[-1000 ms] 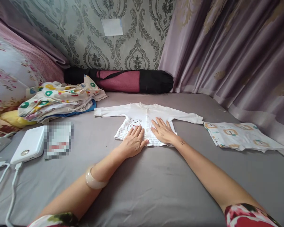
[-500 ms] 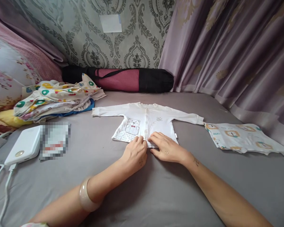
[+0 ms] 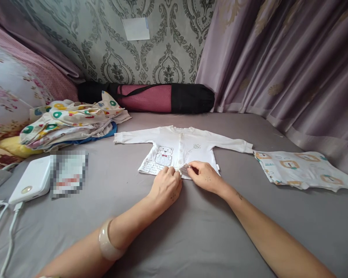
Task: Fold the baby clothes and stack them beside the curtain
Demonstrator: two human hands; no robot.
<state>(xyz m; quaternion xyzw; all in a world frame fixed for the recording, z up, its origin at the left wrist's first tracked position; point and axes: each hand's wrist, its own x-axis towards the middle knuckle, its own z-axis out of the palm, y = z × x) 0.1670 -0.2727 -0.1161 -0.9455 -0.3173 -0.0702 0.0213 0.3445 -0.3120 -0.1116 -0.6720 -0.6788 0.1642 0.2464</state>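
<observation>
A small white baby shirt (image 3: 181, 144) with a bear print lies flat on the grey bed sheet (image 3: 174, 231), sleeves spread out to both sides. My left hand (image 3: 166, 185) and my right hand (image 3: 204, 177) meet at the middle of its bottom hem. The fingers of both are curled and pinch the hem on either side of the button line. A pale bangle sits on my left wrist.
A folded printed cloth (image 3: 301, 172) lies to the right of the shirt. A heap of colourful clothes (image 3: 72, 119) lies at the left, with a white power bank (image 3: 31, 179) and cables in front. A rolled mat in a black bag (image 3: 150, 96) lies along the wall. Curtains hang at the right.
My hands slid down from lying flat on the shirt's chest to its bottom hem, and their fingers closed into a pinch on the hem.
</observation>
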